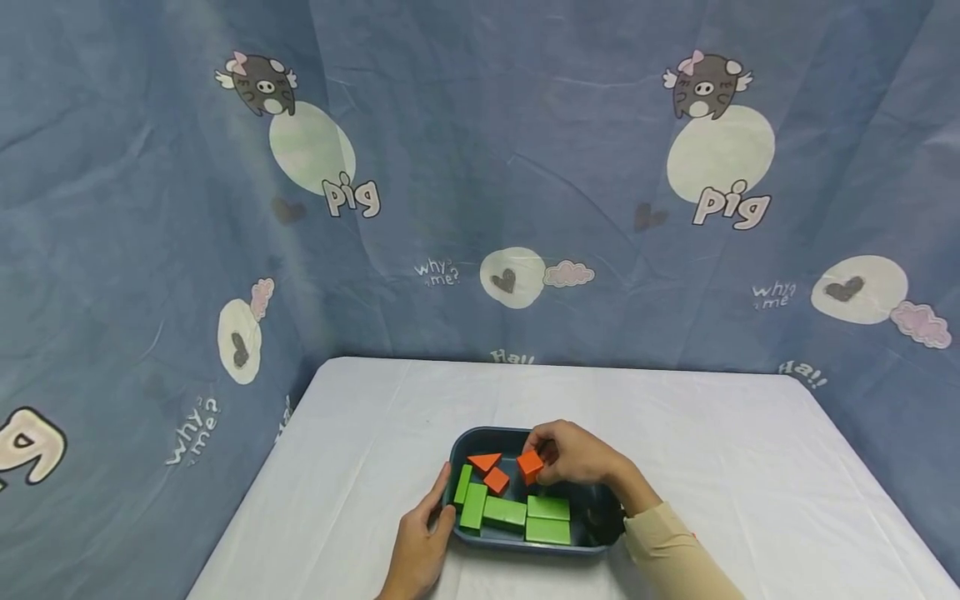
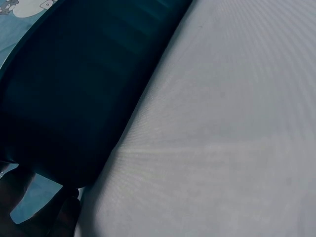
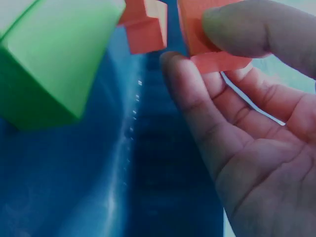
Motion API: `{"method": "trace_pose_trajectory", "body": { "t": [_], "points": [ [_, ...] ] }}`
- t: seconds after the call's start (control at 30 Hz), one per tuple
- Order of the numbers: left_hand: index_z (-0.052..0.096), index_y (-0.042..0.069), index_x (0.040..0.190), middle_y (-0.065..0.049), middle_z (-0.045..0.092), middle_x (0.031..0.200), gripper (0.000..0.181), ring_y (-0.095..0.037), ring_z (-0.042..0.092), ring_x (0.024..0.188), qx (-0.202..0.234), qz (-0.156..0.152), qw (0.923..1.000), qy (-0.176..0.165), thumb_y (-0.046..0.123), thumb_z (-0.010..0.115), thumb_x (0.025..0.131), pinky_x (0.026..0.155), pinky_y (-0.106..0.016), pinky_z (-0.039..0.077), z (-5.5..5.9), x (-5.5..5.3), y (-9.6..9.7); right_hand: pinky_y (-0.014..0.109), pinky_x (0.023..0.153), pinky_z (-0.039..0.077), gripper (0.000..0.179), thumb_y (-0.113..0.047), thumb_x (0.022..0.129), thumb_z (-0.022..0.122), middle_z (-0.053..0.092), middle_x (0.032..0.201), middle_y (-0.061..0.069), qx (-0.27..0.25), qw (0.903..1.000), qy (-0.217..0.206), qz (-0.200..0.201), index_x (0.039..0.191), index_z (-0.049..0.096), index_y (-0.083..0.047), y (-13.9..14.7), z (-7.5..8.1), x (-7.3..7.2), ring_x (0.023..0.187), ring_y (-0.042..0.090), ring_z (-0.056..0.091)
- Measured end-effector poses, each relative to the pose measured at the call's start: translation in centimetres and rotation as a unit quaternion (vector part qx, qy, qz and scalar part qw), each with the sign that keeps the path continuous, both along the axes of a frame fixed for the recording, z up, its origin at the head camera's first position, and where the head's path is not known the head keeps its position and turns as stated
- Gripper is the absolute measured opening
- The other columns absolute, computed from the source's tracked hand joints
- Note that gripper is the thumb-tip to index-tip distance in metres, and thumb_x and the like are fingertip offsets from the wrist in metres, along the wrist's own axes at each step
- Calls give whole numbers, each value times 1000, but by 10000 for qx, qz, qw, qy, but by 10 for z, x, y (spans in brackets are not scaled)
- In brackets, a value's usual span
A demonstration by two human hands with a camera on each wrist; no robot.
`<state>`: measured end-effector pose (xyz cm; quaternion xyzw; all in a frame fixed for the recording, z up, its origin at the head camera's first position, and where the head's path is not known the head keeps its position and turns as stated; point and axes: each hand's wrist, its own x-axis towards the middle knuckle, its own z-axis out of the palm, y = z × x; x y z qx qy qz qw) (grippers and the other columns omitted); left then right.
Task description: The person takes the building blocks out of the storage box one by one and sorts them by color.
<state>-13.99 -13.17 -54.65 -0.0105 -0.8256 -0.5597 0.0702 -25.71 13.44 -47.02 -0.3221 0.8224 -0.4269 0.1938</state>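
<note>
In the head view a dark blue tray (image 1: 517,547) sits on the white table. My right hand (image 1: 577,454) pinches an orange cube (image 1: 529,467) between thumb and fingers over the tray; the right wrist view shows the same cube (image 3: 197,29) gripped. Left of it in the tray lie another orange block (image 1: 496,480) and an orange triangular block (image 1: 484,461). Several green rectangular blocks (image 1: 505,512) fill the near left and middle. My left hand (image 1: 422,542) touches the tray's left end, its fingers along the rim; the left wrist view shows its fingers (image 2: 59,212) darkly.
A white cloth covers the table (image 1: 360,467) around the tray. Behind and to the sides hangs a blue printed curtain (image 1: 450,167). A small bit of orange (image 1: 693,536) shows beside the right sleeve (image 1: 667,546), mostly hidden.
</note>
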Motion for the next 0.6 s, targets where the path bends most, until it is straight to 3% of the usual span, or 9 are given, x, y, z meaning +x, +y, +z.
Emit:
{"method": "trace_pose_trajectory", "body": {
  "t": [0.33,0.6],
  "points": [
    [47,20,154,6,47,153,53,-15,43,138,-55,66,10000,9,17,60,103,115,-42,35,0,1,1,30,73,57,34,11,75,75,67,98,9,-716,9962,-442,-222,105,69,-4,19,13,3,80,23,64],
    [47,18,154,5,47,153,52,-15,43,139,-29,51,10000,80,15,59,103,114,-34,35,1,0,2,32,74,57,30,7,79,75,67,98,13,-946,9914,-512,-746,106,68,-3,38,17,4,81,24,65]
  ]
}}
